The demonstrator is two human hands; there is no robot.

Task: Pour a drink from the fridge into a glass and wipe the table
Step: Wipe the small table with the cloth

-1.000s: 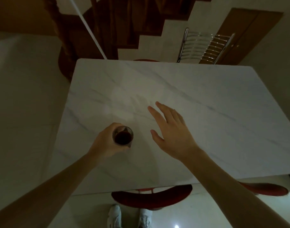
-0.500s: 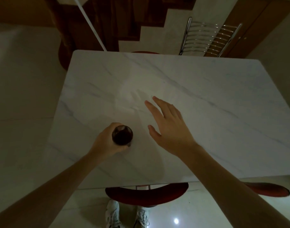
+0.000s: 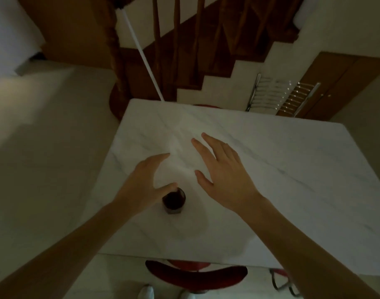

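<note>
A small glass (image 3: pixel 174 201) holding a dark drink stands upright on the white marble table (image 3: pixel 281 169), near its front left part. My left hand (image 3: pixel 145 182) hovers just behind and left of the glass, fingers spread, with the thumb close to the rim; whether it touches the rim is unclear. Further right, my right hand (image 3: pixel 223 171) floats palm down over the table with its fingers apart and nothing in it. No cloth or bottle is in view.
A red chair (image 3: pixel 195 275) is tucked under the table's near edge, with my white shoes below it. A metal-backed chair (image 3: pixel 279 96) stands at the far side. A wooden staircase (image 3: pixel 184 50) and a white pole (image 3: pixel 141 52) lie beyond the table.
My left hand has let go of the glass and opened, lifting up and away behind it. The glass stays on the table. The view has shifted so the table sits further right.
</note>
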